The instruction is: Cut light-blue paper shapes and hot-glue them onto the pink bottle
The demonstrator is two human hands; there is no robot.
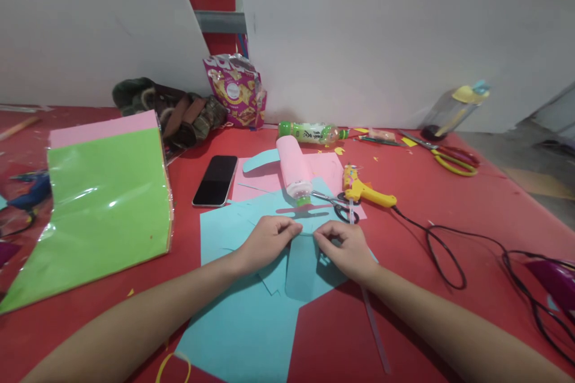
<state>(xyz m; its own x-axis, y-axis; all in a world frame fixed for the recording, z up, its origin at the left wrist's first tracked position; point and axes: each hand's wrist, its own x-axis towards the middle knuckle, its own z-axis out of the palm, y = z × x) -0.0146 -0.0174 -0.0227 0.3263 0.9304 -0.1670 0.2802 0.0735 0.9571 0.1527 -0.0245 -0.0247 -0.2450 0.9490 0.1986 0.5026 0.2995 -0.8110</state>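
Observation:
Between my two hands is a blue paper strip [302,269] with a rounded lower end. My left hand [272,240] pinches its upper left corner, and my right hand [342,245] pinches the upper right corner. Beneath lie larger light blue sheets [242,317] with cut edges. Just beyond my hands rests a bottle wrapped in pink paper [294,167], its green cap towards me; a blue paper wing [261,160] sticks out on its left. Black-handled scissors [345,210] and a yellow glue gun [368,192] lie to the right of it.
A black phone [215,181] and a plastic sleeve of green paper [108,197] lie left. Farther back are a green-labelled bottle [309,131], a snack bag [237,93] and red-and-yellow scissors [453,158]. The glue gun's cord [442,245] loops across the right side.

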